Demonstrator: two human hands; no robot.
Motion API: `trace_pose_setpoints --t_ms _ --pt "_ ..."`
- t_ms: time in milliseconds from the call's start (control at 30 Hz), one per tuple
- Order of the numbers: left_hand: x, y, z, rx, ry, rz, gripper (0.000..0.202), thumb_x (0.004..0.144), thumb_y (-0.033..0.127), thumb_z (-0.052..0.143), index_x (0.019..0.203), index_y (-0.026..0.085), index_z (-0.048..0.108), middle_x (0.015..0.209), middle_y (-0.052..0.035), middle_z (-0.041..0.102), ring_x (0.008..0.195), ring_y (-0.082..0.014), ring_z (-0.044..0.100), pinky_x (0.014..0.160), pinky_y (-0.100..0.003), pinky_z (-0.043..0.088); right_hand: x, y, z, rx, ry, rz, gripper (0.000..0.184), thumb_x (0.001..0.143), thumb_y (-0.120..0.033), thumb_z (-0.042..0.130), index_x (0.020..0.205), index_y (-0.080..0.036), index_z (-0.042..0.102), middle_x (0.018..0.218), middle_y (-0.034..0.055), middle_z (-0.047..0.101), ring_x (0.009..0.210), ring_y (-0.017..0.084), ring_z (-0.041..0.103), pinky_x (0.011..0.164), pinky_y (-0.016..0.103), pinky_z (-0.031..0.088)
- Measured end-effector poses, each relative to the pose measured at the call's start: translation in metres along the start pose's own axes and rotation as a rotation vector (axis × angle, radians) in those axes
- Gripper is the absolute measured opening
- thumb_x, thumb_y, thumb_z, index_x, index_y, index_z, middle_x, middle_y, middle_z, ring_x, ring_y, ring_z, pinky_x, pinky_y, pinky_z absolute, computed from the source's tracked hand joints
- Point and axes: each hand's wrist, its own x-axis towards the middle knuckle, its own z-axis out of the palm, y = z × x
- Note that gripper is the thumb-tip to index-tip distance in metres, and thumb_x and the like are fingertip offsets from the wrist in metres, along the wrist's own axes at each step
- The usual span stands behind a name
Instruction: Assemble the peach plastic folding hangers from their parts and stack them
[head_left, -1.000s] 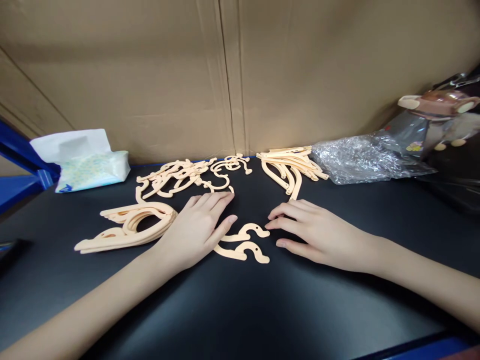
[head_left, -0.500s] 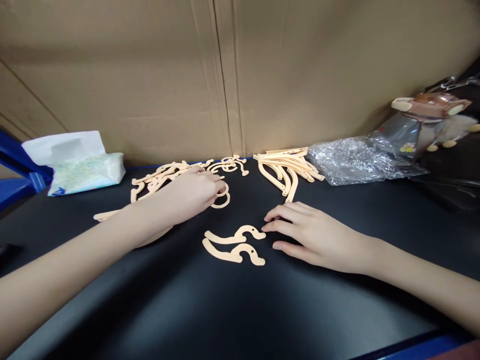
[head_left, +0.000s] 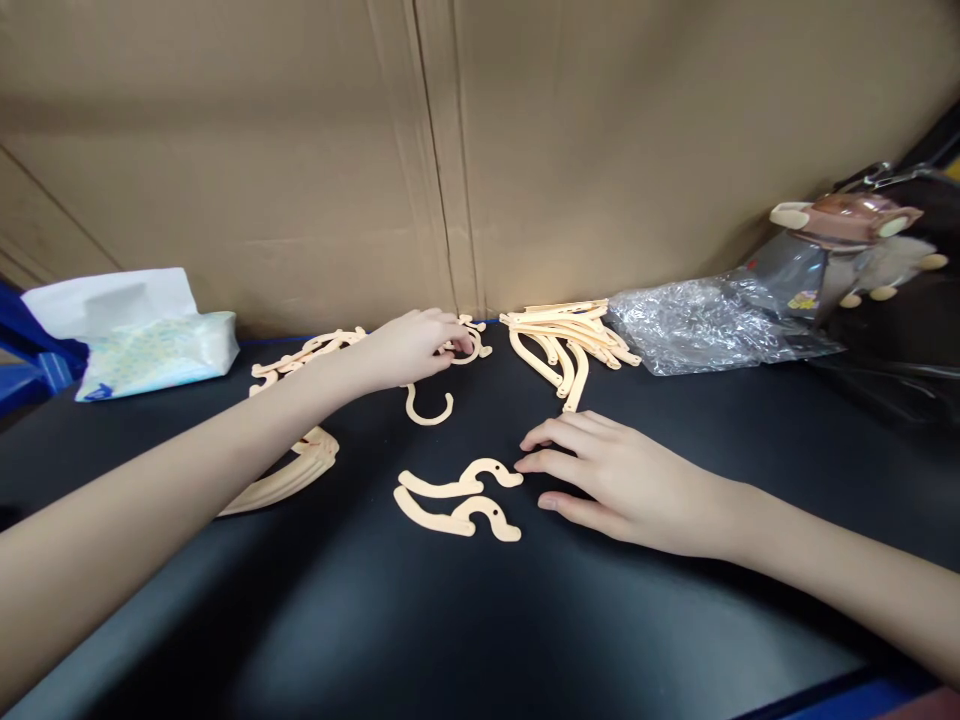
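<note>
My left hand (head_left: pixel 424 345) reaches to the back of the table, its fingertips closed on a cream hook (head_left: pixel 474 350) among similar small pieces. Just below it, another cream hook (head_left: pixel 429 418) lies alone on the black table. In front of me rest two cream S-shaped pieces, a rear one (head_left: pixel 442 488) and a front one (head_left: pixel 433 520), each a curved arm joined to a short part with a dark hole. My right hand (head_left: pixel 615 485) lies open to the right, fingers spread, its fingertips close to the rear piece's end, holding nothing.
Cream curved strips (head_left: pixel 559 345) are heaped at the back centre. More curved pieces (head_left: pixel 296 470) sit partly under my left forearm. A tissue pack (head_left: pixel 157 350) stands left; clear plastic wrap (head_left: pixel 705 325) and a bottle (head_left: pixel 806 260) are right. Cardboard (head_left: pixel 300 160) walls the back.
My left hand has moved away and slightly right to the rear pieces. The separate hook it covered now lies uncovered on the table. My right hand keeps its pose.
</note>
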Motion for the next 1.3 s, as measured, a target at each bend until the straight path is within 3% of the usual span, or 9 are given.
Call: trace_pose_setpoints --t_ms 133,267,333,467,700,900,1000,1133,1300 --pt "0.004 -0.017 0.004 -0.082 0.071 -0.164 0.04 0.087 0.025 0.038 0.118 0.015 0.061 0.123 -0.0118 0.059 0.119 -0.0254 0.051 0.101 -0.04 0.041 0.0 0.0 0.0 0.002 -0.014 -0.002 0.023 0.098 -0.027 0.05 0.115 -0.017 0.061 0.117 0.0096 0.06 0.103 0.022 0.057 0.093 0.04 0.047" --pt "0.003 -0.027 0.001 -0.17 0.052 -0.314 0.046 0.086 0.02 0.033 0.127 0.013 0.054 0.122 -0.0131 0.064 0.107 -0.0212 0.062 0.088 -0.032 0.05 0.0 0.0 0.0 0.003 -0.022 0.007 0.024 0.098 -0.027 0.05 0.116 -0.017 0.061 0.118 0.0095 0.059 0.103 0.022 0.057 0.093 0.04 0.047" --pt "-0.002 -0.027 -0.002 -0.192 0.033 -0.325 0.048 0.083 0.018 0.036 0.128 0.015 0.054 0.123 -0.0111 0.064 0.107 -0.02 0.063 0.087 -0.03 0.051 -0.001 0.0 0.0 0.002 -0.023 0.008 0.024 0.098 -0.027 0.05 0.117 -0.017 0.061 0.118 0.0093 0.059 0.104 0.022 0.057 0.094 0.04 0.047" --pt "-0.013 -0.024 -0.007 -0.17 -0.015 -0.305 0.053 0.072 0.013 0.046 0.122 0.021 0.061 0.126 -0.0084 0.061 0.115 -0.025 0.057 0.093 -0.034 0.048 0.0 0.001 0.0 0.004 -0.028 0.005 0.024 0.098 -0.026 0.05 0.117 -0.016 0.061 0.119 0.0097 0.059 0.104 0.022 0.057 0.093 0.04 0.048" --pt "-0.013 -0.011 0.002 -0.191 -0.023 -0.254 0.057 0.073 0.01 0.041 0.126 0.02 0.057 0.124 -0.0079 0.059 0.111 -0.0223 0.058 0.097 -0.035 0.047 0.001 0.0 0.0 0.007 -0.032 0.005 0.024 0.097 -0.027 0.051 0.116 -0.017 0.061 0.118 0.0098 0.059 0.103 0.022 0.058 0.092 0.04 0.049" --pt "-0.023 0.013 -0.01 -0.198 0.057 -0.239 0.048 0.084 0.019 0.038 0.13 0.016 0.052 0.132 -0.0092 0.052 0.12 -0.0235 0.052 0.105 -0.037 0.041 0.0 0.001 -0.001 0.001 -0.03 0.0 0.024 0.097 -0.027 0.051 0.117 -0.017 0.061 0.117 0.0088 0.06 0.102 0.022 0.058 0.092 0.039 0.049" --pt "-0.047 0.035 -0.012 -0.159 0.02 -0.244 0.046 0.09 0.031 0.038 0.131 0.017 0.052 0.131 -0.0093 0.054 0.115 -0.0262 0.056 0.102 -0.042 0.044 0.0 0.006 -0.003 -0.027 0.015 0.022 0.026 0.097 -0.028 0.052 0.119 -0.018 0.061 0.116 0.0079 0.062 0.102 0.021 0.059 0.092 0.039 0.049" --pt "-0.087 0.069 -0.003 -0.07 -0.102 -0.256 0.055 0.098 0.048 0.027 0.133 0.016 0.054 0.138 -0.0116 0.053 0.127 -0.0312 0.049 0.106 -0.048 0.039 0.0 0.02 -0.008 -0.13 0.134 0.105 0.025 0.097 -0.029 0.051 0.115 -0.016 0.062 0.115 0.0087 0.063 0.107 0.023 0.058 0.094 0.04 0.048" --pt "-0.115 0.097 0.001 -0.078 -0.025 -0.219 0.057 0.1 0.054 0.025 0.136 0.019 0.05 0.135 -0.0099 0.057 0.117 -0.0316 0.056 0.092 -0.046 0.046 -0.001 0.04 -0.012 -0.231 0.132 0.254 0.025 0.096 -0.028 0.053 0.115 -0.015 0.062 0.118 0.0083 0.065 0.111 0.024 0.059 0.096 0.042 0.049"
